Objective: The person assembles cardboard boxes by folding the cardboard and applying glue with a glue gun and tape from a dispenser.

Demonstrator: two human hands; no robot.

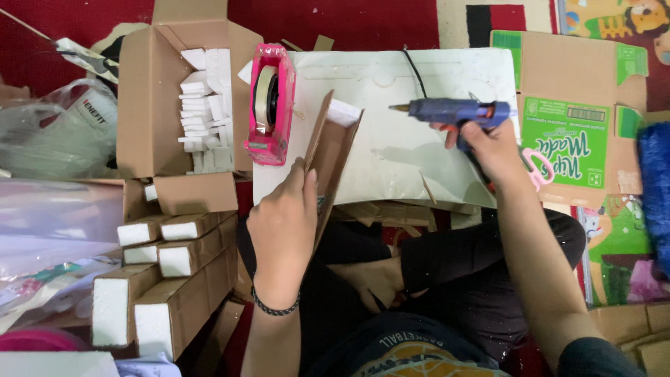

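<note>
While both hands are occupied, findings run:
Foam board (391, 150): lap-borne work surface.
Cardboard piece (328, 164): near-left edge, long axis front-to-back, left hand (283, 227) grasping it.
Glue gun (450, 112): right edge, right hand (492, 150) clenched on it, nozzle pointing left at cardboard.

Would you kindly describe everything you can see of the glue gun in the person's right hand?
The glue gun is blue, with what looks like a plastic body, an orange part near the rear and a brass-coloured nozzle pointing left. The right hand holds it roughly level by its grip, a finger near the trigger, above the white foam board. A black cord runs from near its body up and away across the board. Its tip touches nothing and stands clear of the cardboard piece held by the left hand.
</note>
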